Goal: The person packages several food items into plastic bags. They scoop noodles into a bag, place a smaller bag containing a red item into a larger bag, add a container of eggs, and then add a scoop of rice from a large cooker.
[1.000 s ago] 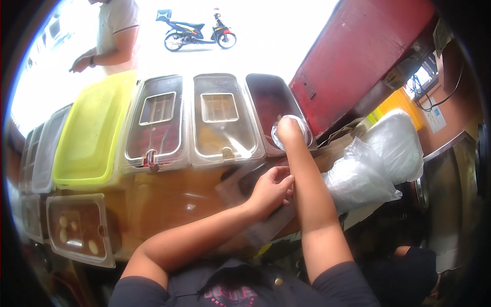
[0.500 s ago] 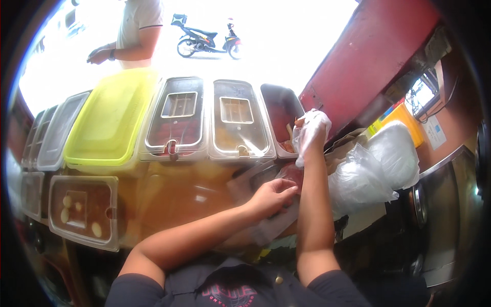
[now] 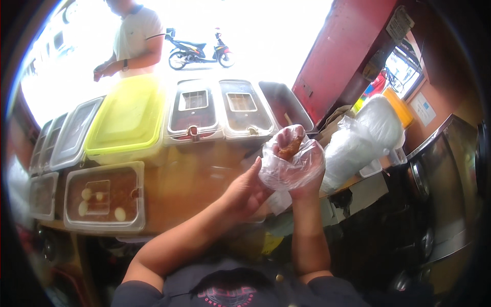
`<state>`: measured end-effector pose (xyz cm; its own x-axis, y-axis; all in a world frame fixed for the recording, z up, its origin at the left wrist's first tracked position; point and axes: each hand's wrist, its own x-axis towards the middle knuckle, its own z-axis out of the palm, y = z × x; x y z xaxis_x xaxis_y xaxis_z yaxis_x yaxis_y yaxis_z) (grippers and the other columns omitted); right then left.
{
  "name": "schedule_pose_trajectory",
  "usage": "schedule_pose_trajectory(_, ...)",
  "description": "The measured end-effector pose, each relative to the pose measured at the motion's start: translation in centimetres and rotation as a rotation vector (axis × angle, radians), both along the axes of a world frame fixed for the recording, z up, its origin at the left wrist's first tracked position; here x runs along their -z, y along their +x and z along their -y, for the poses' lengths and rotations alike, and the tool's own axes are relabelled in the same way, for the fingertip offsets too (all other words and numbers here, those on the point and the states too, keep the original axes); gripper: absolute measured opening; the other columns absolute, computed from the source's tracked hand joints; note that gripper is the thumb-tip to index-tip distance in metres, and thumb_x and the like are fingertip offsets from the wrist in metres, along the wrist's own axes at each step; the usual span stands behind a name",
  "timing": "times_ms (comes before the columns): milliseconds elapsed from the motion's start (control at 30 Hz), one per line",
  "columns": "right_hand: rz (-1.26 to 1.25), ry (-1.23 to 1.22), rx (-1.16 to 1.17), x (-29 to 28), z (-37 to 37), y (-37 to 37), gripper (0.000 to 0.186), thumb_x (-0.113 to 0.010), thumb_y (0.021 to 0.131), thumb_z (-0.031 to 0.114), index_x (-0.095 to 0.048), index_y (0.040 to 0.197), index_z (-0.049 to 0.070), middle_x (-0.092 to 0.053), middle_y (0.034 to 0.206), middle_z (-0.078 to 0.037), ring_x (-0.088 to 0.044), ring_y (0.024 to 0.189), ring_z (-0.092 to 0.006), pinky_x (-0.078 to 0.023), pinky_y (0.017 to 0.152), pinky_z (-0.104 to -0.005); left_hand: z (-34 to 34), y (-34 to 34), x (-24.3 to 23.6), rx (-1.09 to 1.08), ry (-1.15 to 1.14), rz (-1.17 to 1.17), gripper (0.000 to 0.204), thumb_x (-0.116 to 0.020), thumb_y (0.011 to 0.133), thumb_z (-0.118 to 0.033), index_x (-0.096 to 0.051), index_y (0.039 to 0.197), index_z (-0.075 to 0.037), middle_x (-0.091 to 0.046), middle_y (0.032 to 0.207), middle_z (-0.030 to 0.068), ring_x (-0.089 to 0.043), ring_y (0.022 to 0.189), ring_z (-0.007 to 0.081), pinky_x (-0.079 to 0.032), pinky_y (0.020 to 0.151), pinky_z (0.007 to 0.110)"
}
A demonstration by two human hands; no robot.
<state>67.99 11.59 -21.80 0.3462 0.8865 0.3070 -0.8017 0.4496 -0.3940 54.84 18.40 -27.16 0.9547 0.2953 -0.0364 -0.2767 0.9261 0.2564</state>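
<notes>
A clear plastic bag (image 3: 271, 176) with a brown piece of food (image 3: 291, 147), perhaps fried, is gripped by my right hand (image 3: 311, 179). The bag is crumpled over the palm and fingers, and the food shows at its upper opening. Close against the bag's left side is my left hand (image 3: 248, 192), its thumb stretched up and its palm turned toward the bag. Some of its fingertips are hidden there. Just beyond my hands is an uncovered dark food container (image 3: 286, 105).
Lidded food tubs line the counter (image 3: 179, 189), among them a yellow-lidded tub (image 3: 125, 120) and a tray with eggs (image 3: 130, 204). Bundled plastic bags (image 3: 353, 140) are at the right, below a red panel (image 3: 340, 48). A person (image 3: 138, 43) stands across the counter; a scooter (image 3: 202, 53) is behind.
My right hand has come back from the open container toward me, and the brown food now shows in the bag. My left hand has moved up beside it and opened. The view has shifted.
</notes>
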Motion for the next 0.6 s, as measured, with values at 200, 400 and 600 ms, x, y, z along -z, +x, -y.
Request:
schedule_pose_trajectory(200, -0.111, -0.018, 0.047, -0.6, 1.6, -6.2, 0.055, -0.048, 0.094, 0.037, -0.044, 0.139, 0.006, -0.045, 0.141, -0.016, -0.039, 0.133, -0.0342, -0.030, 0.112, -0.0500, 0.5, -6.1, -0.9, -0.033, 0.051, -0.133, 0.031, -0.052, 0.100, -0.029, -0.051, 0.125, -0.010, -0.060, 0.119, 0.0066, -0.060, 0.104, 0.0193, -0.051, 0.090, 0.035)
schedule_pose_trajectory(400, -0.066, 0.105, -0.008, 0.7, 2.5, -9.0, 0.053, -0.042, 0.096, 0.033, -0.041, 0.141, 0.005, -0.042, 0.142, -0.017, -0.035, 0.136, -0.0350, -0.027, 0.113, -0.0502, 1.2, -10.1, -1.1, -0.066, 0.139, -0.179, 0.022, -0.056, 0.097, -0.023, -0.052, 0.116, -0.013, -0.060, 0.106, 0.0026, -0.059, 0.087, 0.0137, -0.051, 0.075, 0.029)
schedule_pose_trajectory(600, 0.331, -0.106, 0.157, 3.4, 4.6, -9.7, 0.047, -0.058, 0.091, 0.018, -0.048, 0.134, 0.004, -0.055, 0.129, -0.015, -0.053, 0.119, -0.0280, -0.042, 0.102, -0.0457, -0.1, -13.3, -4.9, -0.419, 0.428, -0.171, 0.015, -0.063, 0.091, -0.006, -0.049, 0.092, -0.013, -0.060, 0.091, 0.0024, -0.058, 0.069, 0.0107, -0.050, 0.058, 0.025)
